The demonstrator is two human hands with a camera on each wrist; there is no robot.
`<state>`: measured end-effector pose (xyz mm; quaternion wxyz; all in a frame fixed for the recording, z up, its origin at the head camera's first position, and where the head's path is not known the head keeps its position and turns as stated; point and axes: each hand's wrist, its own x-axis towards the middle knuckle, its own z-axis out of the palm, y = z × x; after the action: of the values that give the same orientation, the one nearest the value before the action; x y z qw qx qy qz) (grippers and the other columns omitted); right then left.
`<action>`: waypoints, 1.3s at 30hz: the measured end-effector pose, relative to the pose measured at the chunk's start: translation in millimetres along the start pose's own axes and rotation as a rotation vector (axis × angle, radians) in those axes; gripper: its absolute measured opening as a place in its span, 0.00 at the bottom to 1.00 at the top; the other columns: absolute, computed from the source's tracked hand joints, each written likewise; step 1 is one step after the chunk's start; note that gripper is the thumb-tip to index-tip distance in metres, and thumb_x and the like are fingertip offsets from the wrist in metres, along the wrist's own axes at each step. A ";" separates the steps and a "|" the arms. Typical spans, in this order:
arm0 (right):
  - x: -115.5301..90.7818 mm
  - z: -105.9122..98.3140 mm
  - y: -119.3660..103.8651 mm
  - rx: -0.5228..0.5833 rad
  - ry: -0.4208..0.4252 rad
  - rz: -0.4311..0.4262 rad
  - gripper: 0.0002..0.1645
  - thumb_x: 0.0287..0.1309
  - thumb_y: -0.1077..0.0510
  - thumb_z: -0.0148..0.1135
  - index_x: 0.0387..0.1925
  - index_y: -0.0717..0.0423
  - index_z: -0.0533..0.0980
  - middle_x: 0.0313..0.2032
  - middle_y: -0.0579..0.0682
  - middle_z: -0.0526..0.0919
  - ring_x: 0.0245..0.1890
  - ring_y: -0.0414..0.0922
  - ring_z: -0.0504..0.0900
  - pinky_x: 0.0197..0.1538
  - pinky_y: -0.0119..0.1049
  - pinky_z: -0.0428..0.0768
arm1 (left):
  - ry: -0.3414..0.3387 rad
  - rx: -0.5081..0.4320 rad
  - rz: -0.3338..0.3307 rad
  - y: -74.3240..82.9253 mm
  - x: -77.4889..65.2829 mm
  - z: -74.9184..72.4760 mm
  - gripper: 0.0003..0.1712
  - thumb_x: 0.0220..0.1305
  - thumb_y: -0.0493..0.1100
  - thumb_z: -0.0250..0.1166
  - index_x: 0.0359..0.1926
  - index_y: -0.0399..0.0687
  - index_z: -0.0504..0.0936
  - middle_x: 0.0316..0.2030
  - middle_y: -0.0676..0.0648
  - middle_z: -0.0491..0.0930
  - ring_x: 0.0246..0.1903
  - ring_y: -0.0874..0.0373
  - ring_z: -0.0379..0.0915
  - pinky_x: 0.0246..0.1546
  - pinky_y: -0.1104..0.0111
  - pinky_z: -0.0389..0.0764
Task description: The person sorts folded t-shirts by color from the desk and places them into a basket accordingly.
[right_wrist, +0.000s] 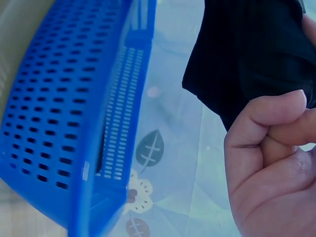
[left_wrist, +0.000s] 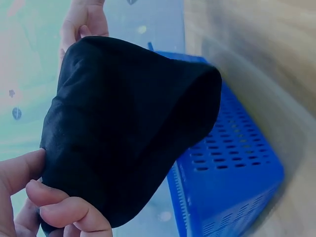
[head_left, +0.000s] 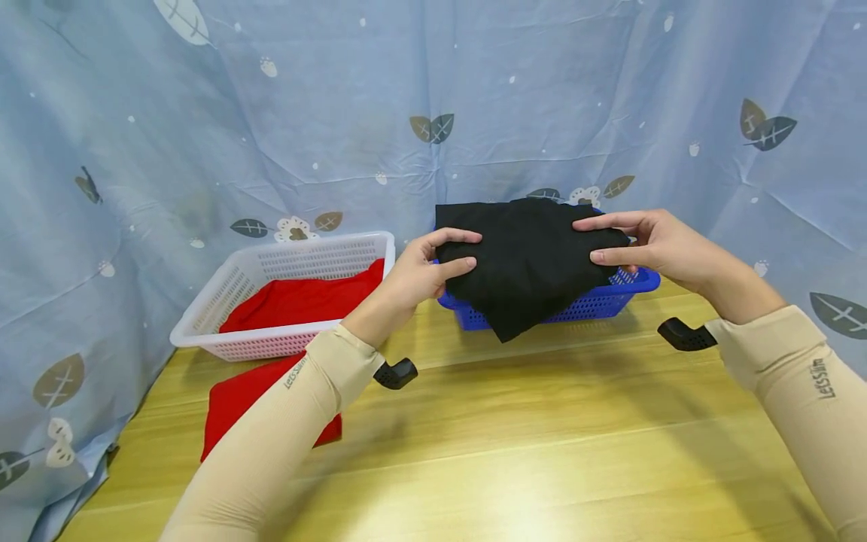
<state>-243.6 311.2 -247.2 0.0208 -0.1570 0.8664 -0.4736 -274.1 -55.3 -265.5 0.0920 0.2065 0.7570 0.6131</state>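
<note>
A black cloth (head_left: pixel 524 260), perhaps a folded garment, is held up between both hands over the blue basket (head_left: pixel 596 305). My left hand (head_left: pixel 423 267) pinches its left side between thumb and fingers. At the opposite side my right hand (head_left: pixel 660 245) grips the cloth the same way. One corner of it hangs down in front of the basket's near wall. In the left wrist view the black cloth (left_wrist: pixel 123 128) droops beside the blue basket (left_wrist: pixel 232 163). The right wrist view has the cloth (right_wrist: pixel 256 54) raised apart from the basket's rim (right_wrist: pixel 81 173).
To the left stands a white basket (head_left: pixel 244 335) with red cloth (head_left: pixel 298 301) inside. Another red cloth (head_left: pixel 237 399) lies on the wooden table (head_left: pixel 515 452) in front of it, partly covered by my left forearm. A blue patterned curtain (head_left: pixel 352 113) hangs behind the baskets.
</note>
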 end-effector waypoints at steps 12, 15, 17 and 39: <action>29.8 -19.4 -3.9 -0.021 0.039 0.045 0.34 0.72 0.51 0.71 0.76 0.35 0.74 0.77 0.44 0.61 0.25 0.43 0.69 0.36 0.34 0.74 | 0.023 0.059 0.042 16.5 31.2 -4.2 0.22 0.75 0.41 0.69 0.66 0.61 0.84 0.26 0.54 0.73 0.18 0.56 0.67 0.33 0.67 0.85; 32.2 -24.8 -5.0 -0.003 0.071 0.052 0.34 0.71 0.52 0.72 0.75 0.35 0.75 0.73 0.43 0.68 0.26 0.43 0.70 0.37 0.34 0.74 | 0.016 0.044 0.067 19.6 38.7 -1.9 0.22 0.75 0.39 0.68 0.66 0.61 0.84 0.22 0.49 0.69 0.22 0.55 0.72 0.39 0.65 0.88; 33.0 -27.8 -5.1 0.006 0.094 0.054 0.34 0.70 0.52 0.72 0.74 0.36 0.75 0.70 0.43 0.72 0.26 0.43 0.70 0.37 0.34 0.74 | 0.015 0.026 0.091 19.6 45.1 1.5 0.23 0.76 0.37 0.67 0.67 0.58 0.83 0.27 0.48 0.73 0.25 0.54 0.75 0.43 0.65 0.88; 45.6 -6.7 52.5 -0.237 -0.128 0.132 0.32 0.72 0.48 0.71 0.74 0.43 0.76 0.79 0.57 0.68 0.19 0.43 0.63 0.33 0.42 0.75 | -0.105 0.282 -0.151 -30.6 70.2 27.5 0.23 0.77 0.33 0.62 0.68 0.54 0.82 0.70 0.41 0.72 0.35 0.53 0.82 0.42 0.64 0.91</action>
<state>-301.4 329.8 -281.8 0.0882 -0.1310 0.9215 -0.3548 -332.5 -6.0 -293.5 0.1472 0.1915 0.8431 0.4805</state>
